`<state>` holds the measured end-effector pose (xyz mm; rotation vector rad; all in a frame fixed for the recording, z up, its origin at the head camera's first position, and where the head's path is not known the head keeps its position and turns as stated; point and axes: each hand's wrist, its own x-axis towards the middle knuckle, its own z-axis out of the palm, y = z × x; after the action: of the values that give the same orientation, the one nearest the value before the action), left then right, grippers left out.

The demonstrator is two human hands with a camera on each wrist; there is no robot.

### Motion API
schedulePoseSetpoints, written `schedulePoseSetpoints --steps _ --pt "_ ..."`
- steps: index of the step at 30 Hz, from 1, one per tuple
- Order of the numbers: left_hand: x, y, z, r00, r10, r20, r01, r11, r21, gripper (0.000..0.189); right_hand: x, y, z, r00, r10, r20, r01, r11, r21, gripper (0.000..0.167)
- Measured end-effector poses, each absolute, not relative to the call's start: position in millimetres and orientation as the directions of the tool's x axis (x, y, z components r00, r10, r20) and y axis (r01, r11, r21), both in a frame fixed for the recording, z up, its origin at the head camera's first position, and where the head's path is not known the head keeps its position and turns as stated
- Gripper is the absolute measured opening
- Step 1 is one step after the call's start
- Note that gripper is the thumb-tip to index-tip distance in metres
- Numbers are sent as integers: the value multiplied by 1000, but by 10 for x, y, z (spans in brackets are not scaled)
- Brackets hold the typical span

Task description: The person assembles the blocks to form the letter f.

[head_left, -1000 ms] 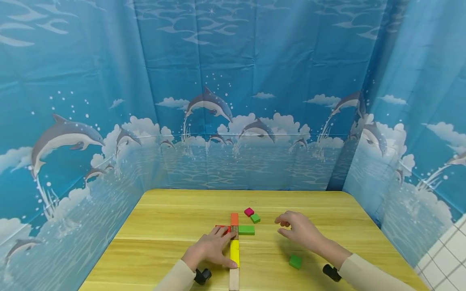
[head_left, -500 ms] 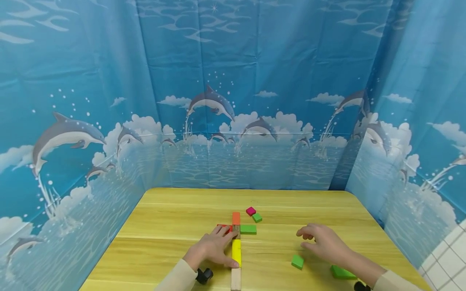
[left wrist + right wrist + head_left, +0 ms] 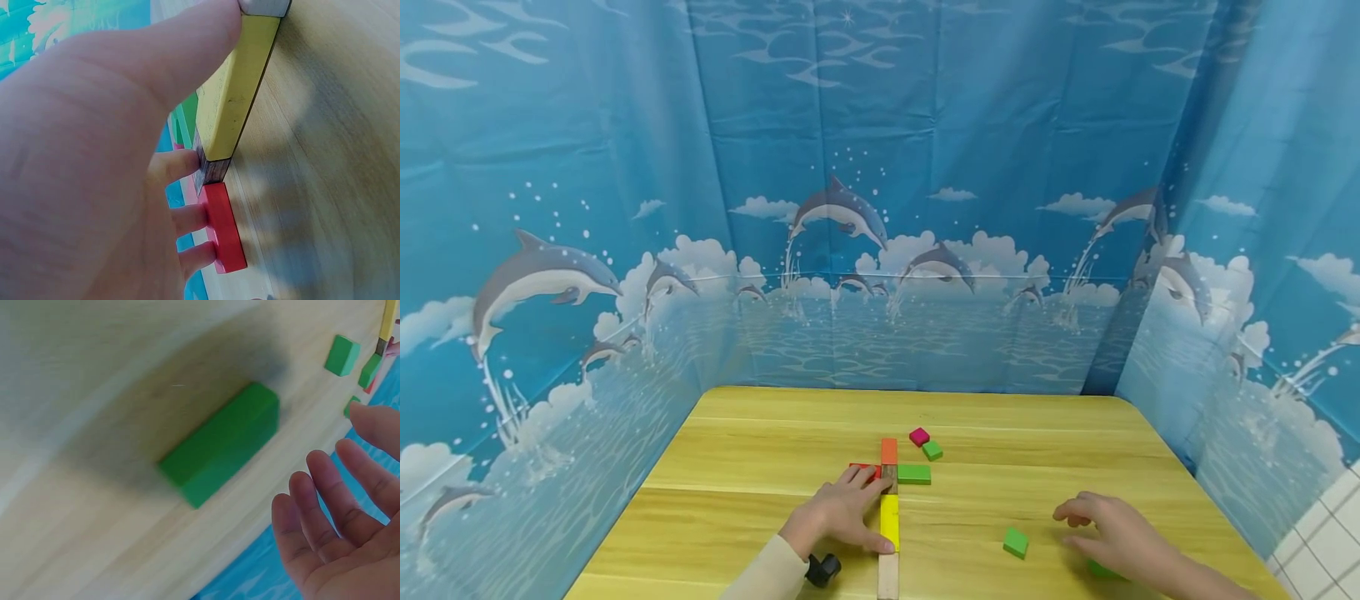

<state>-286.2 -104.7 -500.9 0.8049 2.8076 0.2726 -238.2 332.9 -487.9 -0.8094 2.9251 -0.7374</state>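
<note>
One green block (image 3: 222,444), scuffed yellow block (image 3: 237,94), left grip (image 3: 844,510) spread, right grip (image 3: 1114,535) loosely spread

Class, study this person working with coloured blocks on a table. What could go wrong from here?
1. The left grip touches the yellow block, brown block and red block, so a slight slip might knock them out of line.
2. The right grip holds nothing and partly hides the long green block in the head view; a hurried reach might push it away.
3. A small green block lies between the right grip and the yellow block; a sweep across might bump it.
</note>
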Motion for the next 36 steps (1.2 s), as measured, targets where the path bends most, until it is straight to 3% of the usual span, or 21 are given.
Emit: schedulePoseSetpoints --steps 22,36 --pt "-2887 -1060 -5050 -814 562 -147 519 818 248 98 -2299 3824 -5093 -851 -510 -127 -363 745 -560 40" --pt "-2860 -1048 -5006 -819 555 -148 515 823 239 98 -2382 3927 -5202 -847 -518 -119 -345 706 -619 34"
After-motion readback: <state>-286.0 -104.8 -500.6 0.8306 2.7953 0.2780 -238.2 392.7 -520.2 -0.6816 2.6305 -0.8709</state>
